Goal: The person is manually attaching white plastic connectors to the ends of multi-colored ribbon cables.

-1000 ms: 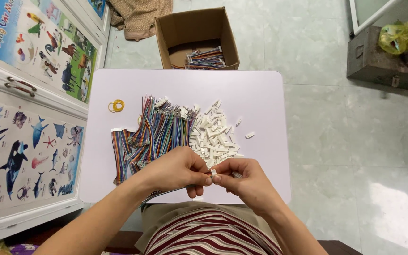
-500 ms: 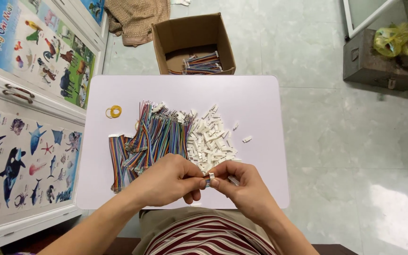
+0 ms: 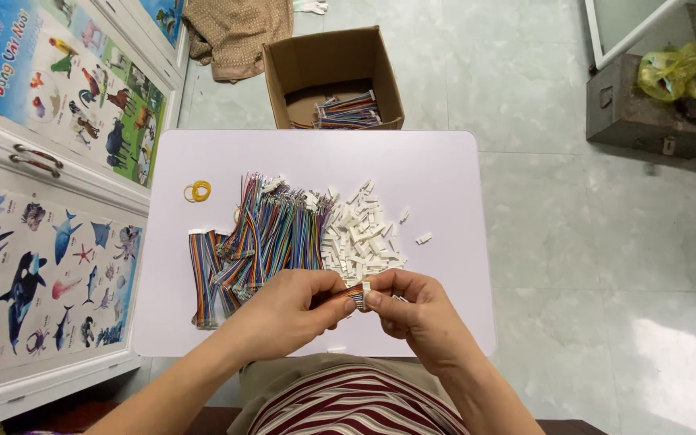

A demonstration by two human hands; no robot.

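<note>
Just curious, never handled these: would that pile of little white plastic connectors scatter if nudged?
Probably. The white connector housings lie loose and heaped, so a push would likely spread them. Strays already sit apart. They look small and light, unlikely to roll, being blocky.

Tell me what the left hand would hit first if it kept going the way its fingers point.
The left hand points rightward, so it would likely meet the right hand first; their fingertips already nearly meet around the ribbon cable end.
</note>
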